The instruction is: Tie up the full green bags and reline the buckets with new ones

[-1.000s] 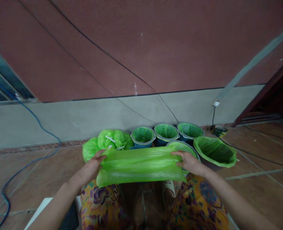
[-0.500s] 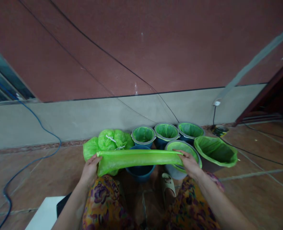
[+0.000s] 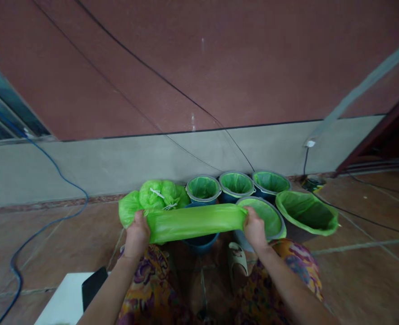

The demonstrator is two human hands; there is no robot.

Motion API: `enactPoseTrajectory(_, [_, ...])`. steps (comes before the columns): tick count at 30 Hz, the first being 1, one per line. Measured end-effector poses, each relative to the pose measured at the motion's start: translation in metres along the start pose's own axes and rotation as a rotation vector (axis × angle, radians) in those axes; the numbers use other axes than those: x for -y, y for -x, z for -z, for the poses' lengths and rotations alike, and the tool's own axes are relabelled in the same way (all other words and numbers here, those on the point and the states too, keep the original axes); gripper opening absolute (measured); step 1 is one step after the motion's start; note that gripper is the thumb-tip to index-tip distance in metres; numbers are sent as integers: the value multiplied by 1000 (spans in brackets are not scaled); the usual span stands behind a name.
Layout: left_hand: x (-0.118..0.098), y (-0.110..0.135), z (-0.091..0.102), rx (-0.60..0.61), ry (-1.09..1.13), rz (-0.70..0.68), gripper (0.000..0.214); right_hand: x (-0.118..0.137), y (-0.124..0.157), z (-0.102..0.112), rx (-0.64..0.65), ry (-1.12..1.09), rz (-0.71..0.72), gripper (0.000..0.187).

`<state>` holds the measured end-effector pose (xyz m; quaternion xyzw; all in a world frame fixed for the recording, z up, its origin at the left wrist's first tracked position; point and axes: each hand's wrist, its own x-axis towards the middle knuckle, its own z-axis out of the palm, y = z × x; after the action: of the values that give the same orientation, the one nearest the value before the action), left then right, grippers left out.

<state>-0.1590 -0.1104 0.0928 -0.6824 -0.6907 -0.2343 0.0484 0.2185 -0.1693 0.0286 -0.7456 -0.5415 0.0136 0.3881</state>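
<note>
Head view, only one: from where I stand, green plastic bag is stretched sideways between both hands, in front of the seated or crouching person, off the floor. Left hand closed in a fist round the bag's left end, thumb up; right hand closed likewise round the right end, that end bunched in the grip. So bag lies to the right of the left hand and to the left of the right hand, roughly level, a flattened strip with lengthwise creases. Under its middle, partly covered: blue bucket, on the floor. Right hand overlaps the near edge of a grey-rimmed bucket with green liner; whether they touch, can't tell. Dark bin, also green-lined, just right of that. Behind, along the wall, three more lined buckets in a row. Beyond the left hand, cluster of full green bundles with white ties. Light slipper below the bag; white board with a dark flat object beside the left forearm.
</note>
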Motion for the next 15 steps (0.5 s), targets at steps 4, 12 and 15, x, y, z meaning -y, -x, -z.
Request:
enactPoseTrajectory(4, [0, -11, -4, 111, -176, 39, 32, 7, -3, -54, 420, 239, -93, 30])
enactPoseTrajectory(12, [-7, -46, -15, 183, -345, -24, 34, 24, -6, -123, 670, 243, -43, 50])
enactPoseTrajectory(15, [-20, -48, -42, 278, -267, -96, 34, 16, -9, -123, 697, 230, -33, 49])
